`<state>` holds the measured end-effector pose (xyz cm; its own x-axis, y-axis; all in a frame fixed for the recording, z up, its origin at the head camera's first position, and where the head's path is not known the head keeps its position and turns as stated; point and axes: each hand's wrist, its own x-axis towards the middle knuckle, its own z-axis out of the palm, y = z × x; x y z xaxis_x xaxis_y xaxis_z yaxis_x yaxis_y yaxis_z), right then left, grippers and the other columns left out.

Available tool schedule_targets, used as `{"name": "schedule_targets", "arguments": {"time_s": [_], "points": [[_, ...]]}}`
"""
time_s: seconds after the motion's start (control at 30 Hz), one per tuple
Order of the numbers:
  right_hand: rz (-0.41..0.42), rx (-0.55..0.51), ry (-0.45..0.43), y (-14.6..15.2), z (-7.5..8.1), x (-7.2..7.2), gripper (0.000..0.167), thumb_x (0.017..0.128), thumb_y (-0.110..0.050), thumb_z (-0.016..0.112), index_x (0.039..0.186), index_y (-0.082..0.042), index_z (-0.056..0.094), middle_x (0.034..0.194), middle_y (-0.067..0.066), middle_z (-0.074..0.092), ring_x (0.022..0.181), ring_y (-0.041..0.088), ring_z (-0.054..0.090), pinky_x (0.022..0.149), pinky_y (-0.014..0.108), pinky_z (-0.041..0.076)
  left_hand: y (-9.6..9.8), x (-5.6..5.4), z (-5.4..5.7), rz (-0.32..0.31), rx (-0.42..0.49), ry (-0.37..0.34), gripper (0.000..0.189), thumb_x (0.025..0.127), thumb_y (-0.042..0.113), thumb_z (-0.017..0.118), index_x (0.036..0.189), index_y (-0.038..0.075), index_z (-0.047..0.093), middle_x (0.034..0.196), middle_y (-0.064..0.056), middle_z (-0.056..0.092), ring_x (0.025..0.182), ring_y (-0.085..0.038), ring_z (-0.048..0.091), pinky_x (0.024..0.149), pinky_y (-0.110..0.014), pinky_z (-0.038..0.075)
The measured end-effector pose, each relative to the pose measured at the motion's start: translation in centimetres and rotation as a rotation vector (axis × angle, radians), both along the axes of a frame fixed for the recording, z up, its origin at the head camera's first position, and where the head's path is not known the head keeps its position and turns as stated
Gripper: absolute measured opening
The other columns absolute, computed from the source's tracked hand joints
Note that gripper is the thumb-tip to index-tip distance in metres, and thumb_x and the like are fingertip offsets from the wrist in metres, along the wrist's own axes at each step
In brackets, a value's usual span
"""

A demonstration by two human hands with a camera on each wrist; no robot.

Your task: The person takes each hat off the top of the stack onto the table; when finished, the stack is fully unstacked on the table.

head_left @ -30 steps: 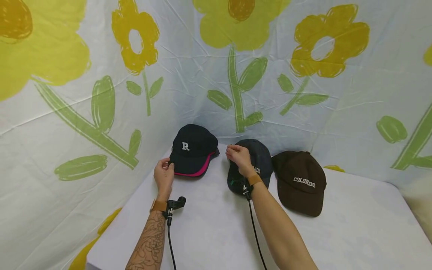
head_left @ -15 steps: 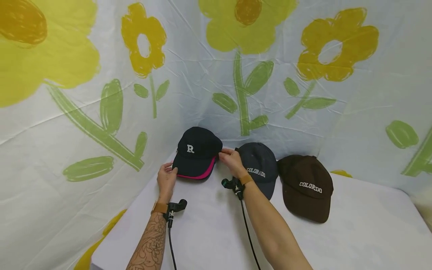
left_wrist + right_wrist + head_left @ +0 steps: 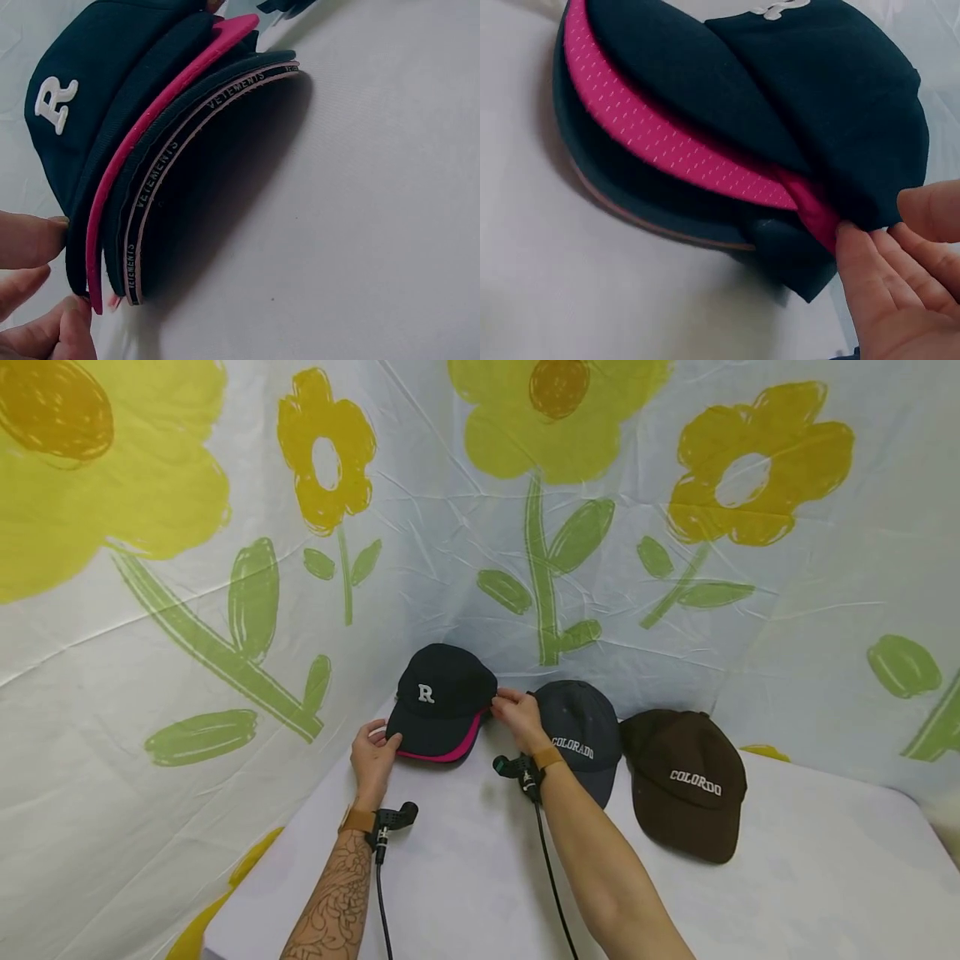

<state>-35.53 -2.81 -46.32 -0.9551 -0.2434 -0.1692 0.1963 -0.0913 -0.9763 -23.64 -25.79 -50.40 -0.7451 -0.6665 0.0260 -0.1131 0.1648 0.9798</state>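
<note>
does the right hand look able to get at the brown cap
Probably yes: nothing lies on the brown cap, though the right hand holds the R cap and must pass the COLORADO cap.

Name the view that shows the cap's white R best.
The left wrist view: the white R is whole and large there. The head view shows it whole but small; the right wrist view has only part, cut by the top edge.

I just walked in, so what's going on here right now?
A person's left hand pinches the brim of a black cap, and their right hand holds its lower edge. A pink brim and another dark brim show beneath. A navy cap and a brown cap lie to the right on the table.
</note>
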Motion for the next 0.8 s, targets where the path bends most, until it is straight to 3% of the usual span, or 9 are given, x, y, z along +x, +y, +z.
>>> {"name": "schedule_targets", "arguments": {"time_s": [0.27, 0.53, 0.67, 0.8], "points": [[-0.087, -0.004, -0.025, -0.5, 0.7, 0.0, 0.035, 0.098, -0.007, 0.066, 0.132, 0.002, 0.063, 0.133, 0.023, 0.063, 0.124, 0.033, 0.063, 0.101, 0.035, 0.055, 0.1, 0.0, 0.2, -0.010, 0.086, 0.022, 0.050, 0.088, 0.001, 0.074, 0.135, 0.003, 0.059, 0.123, -0.024, 0.059, 0.107, -0.030, 0.053, 0.070, -0.013, 0.041], [-0.149, 0.001, -0.015, -0.8, 0.6, -0.3, 0.029, 0.093, -0.004, 0.071, 0.122, 0.001, 0.069, 0.114, 0.016, 0.072, 0.103, 0.026, 0.071, 0.091, 0.031, 0.059, -0.3, 0.1, 0.3, -0.040, 0.148, 0.057, 0.052, 0.086, -0.002, 0.075, 0.135, 0.005, 0.058, 0.120, -0.023, 0.056, 0.103, -0.026, 0.051, 0.068, -0.013, 0.043], [-0.146, 0.001, 0.002, -0.8, 0.9, -0.5, 0.031, 0.094, -0.002, 0.068, 0.125, -0.003, 0.068, 0.113, 0.016, 0.071, 0.099, 0.023, 0.070, 0.089, 0.031, 0.060, -0.3, 0.2, 0.7, -0.053, 0.171, 0.072, 0.053, 0.086, -0.002, 0.074, 0.135, 0.005, 0.057, 0.120, -0.021, 0.055, 0.103, -0.026, 0.051, 0.067, -0.012, 0.044], [-0.136, -0.005, 0.023, -0.9, 1.3, -0.6, 0.036, 0.096, 0.000, 0.065, 0.131, -0.006, 0.066, 0.114, 0.015, 0.068, 0.102, 0.024, 0.068, 0.095, 0.036, 0.058, -0.4, 0.2, 1.0, -0.064, 0.184, 0.086, 0.054, 0.086, -0.002, 0.075, 0.136, 0.006, 0.057, 0.121, -0.020, 0.055, 0.105, -0.026, 0.052, 0.068, -0.012, 0.046]]}}
